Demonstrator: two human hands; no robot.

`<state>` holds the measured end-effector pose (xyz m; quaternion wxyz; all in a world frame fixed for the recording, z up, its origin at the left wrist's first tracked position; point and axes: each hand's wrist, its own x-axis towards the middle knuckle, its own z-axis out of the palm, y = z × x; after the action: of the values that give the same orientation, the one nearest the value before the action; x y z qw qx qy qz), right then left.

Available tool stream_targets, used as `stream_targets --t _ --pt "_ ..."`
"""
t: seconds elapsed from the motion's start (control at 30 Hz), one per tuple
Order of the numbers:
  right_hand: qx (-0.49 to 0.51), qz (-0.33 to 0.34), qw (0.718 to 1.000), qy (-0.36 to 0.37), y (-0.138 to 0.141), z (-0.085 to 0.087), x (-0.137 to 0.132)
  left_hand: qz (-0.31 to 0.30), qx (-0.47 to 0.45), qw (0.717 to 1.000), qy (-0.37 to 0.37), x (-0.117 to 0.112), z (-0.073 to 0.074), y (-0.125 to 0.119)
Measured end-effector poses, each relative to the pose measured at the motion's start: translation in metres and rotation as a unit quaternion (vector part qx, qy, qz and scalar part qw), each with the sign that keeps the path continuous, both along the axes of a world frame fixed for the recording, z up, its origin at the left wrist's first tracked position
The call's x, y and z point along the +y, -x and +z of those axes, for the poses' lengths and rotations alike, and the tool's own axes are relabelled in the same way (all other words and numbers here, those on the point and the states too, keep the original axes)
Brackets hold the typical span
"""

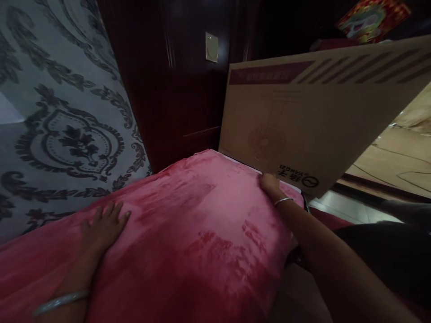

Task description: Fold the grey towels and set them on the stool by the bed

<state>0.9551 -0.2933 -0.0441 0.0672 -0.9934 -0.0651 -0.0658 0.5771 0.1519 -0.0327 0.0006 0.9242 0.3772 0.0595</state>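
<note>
A pink and red plush cloth (188, 224) lies over a long, flat surface in front of me, its nap brushed into lighter and darker patches. My left hand (105, 224) rests on it near the wall side, palm down with the fingers spread. At the far right edge, beside a cardboard box, my right hand (270, 185) is closed over the cloth's border; its fingertips are hidden. A narrow white strip (237, 160) shows along that edge.
A large cardboard box (289, 121) stands upright at the far right edge. Patterned wallpaper (77, 139) covers the left wall. Behind is dark red panelling (182, 89) with a switch plate (212, 47). Cables cross the wooden floor (400, 152) at right.
</note>
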Motion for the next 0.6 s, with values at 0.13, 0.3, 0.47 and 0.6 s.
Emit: stream_targets --t 0.13,0.3,0.47,0.6 --pt "-0.002 -0.023 1.000 0.000 -0.005 -0.002 -0.018 0.009 0.015 1.000 0.011 0.000 0.002 -0.001" --pt "-0.003 -0.014 1.000 -0.003 -0.008 -0.004 -0.036 0.010 0.011 1.000 -0.003 -0.004 0.002 0.001" --pt "0.003 -0.008 1.000 -0.011 -0.011 -0.001 -0.046 0.015 0.014 1.000 -0.013 -0.003 0.000 0.002" --pt "0.010 -0.015 1.000 -0.021 -0.006 0.002 -0.055 0.012 0.005 1.000 -0.008 -0.005 0.003 0.000"
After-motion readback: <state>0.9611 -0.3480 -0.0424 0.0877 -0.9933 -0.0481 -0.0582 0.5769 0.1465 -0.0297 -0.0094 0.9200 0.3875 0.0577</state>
